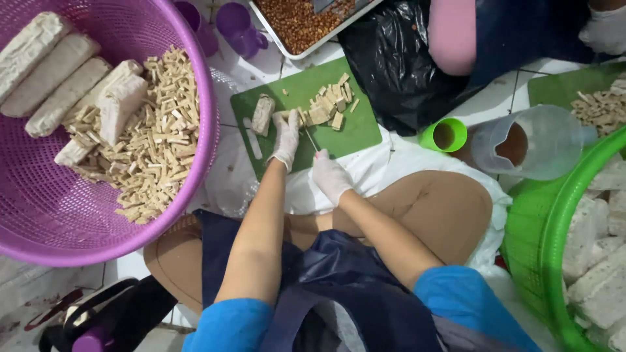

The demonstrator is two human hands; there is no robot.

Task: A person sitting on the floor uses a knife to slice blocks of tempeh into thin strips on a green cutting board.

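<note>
A green cutting board (352, 133) lies on the floor in front of me. My left hand (285, 135), in a white glove, presses down on a pale tempeh piece (284, 116) on the board. My right hand (329, 175), also gloved, grips a knife (312, 139) whose thin blade meets the tempeh beside my left fingers. A pile of cut tempeh strips (331, 104) lies further back on the board. An uncut tempeh chunk (262, 115) rests at the board's left side.
A purple basket (59, 215) at left holds tempeh blocks and cut strips. A green basket (535, 248) of blocks stands at right, beside a clear jug (531, 140) and green cup (444, 135). Behind lie a black bag (391, 58), a tray of brown grains (306, 23), and another person's gloved hand (603, 29).
</note>
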